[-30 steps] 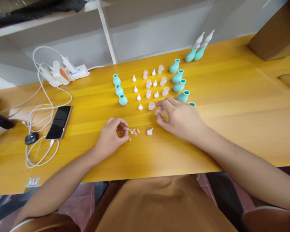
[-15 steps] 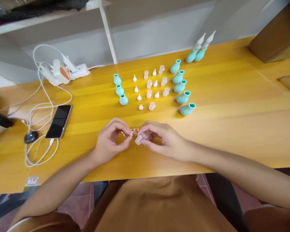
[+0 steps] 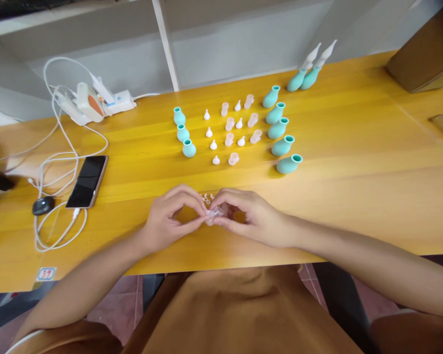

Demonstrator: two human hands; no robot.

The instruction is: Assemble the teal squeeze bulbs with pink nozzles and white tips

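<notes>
My right hand (image 3: 251, 216) pinches a clear plastic connector (image 3: 216, 214) between thumb and fingertips, low over the table. My left hand (image 3: 177, 211) is closed in a pinch at the connector's left end, with a small whitish ring-like piece largely hidden by its fingertips. Just behind the fingers lie several tiny white pieces (image 3: 207, 198), partly covered by the hands. Farther back stand several white cone-shaped tips (image 3: 213, 145) and clear connectors (image 3: 234, 159) in rows. Teal squeeze bulbs (image 3: 289, 164) line the right side, and 3 more teal bulbs (image 3: 189, 148) stand at the left.
Two bulbs with white nozzles fitted (image 3: 312, 76) stand at the back right, near a brown box (image 3: 424, 49). A phone (image 3: 87, 182), a black earbud case (image 3: 43, 206), white cables and a power strip (image 3: 121, 102) occupy the left side.
My left hand has moved right, bringing its small piece against the connector in my right hand. The right hand stays nearly in place; the view has shifted slightly.
</notes>
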